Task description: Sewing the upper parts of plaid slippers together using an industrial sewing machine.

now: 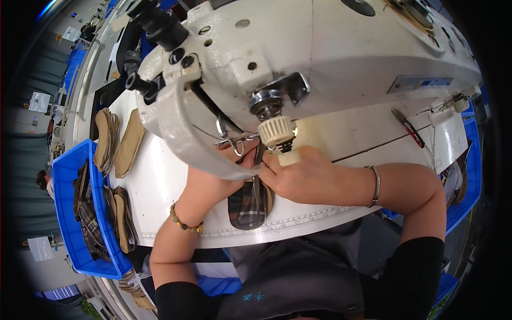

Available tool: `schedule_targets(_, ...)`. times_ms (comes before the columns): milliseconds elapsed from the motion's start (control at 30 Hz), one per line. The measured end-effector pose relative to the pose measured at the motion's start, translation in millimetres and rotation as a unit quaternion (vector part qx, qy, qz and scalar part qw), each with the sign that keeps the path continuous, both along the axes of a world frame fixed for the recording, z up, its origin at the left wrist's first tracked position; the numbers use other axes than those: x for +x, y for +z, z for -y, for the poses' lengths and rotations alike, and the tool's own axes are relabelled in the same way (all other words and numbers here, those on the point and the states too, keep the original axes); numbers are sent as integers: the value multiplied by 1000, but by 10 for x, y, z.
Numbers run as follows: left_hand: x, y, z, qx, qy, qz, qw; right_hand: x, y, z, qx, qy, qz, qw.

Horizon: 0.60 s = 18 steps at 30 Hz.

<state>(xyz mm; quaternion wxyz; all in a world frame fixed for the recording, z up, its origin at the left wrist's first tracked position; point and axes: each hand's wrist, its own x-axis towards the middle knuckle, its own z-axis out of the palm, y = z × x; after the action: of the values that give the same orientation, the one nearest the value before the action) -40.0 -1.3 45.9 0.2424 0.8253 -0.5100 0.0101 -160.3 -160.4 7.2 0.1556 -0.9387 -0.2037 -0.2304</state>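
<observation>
1. Under the sewing machine (320, 58), near the counter's (160, 181) front edge, my left hand (213, 181) and right hand (298, 176) meet on a plaid fabric piece (248, 205).
2. My right fingers (272, 165) are together, pinching the piece just beside the needle; my left fingers are hidden behind the machine's arm, so I cannot tell their state.
3. Toward the counter's left edge lie stacked tan pieces (120, 141), and a blue bin (66, 213) sits beside that edge.

A dark plaid fabric piece (248, 205), seemingly tan-edged, lies on the white table (160, 181) beside a blue bin (66, 213).
</observation>
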Motion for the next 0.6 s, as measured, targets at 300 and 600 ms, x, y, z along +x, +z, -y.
schedule_targets(300,255,-250,-192,-132,-188,190,954,33,-25,15,8,14,12,1000)
schedule_targets(600,258,7,-225,-206,-188,91,956,-86,1,-44,-61,36,29,997)
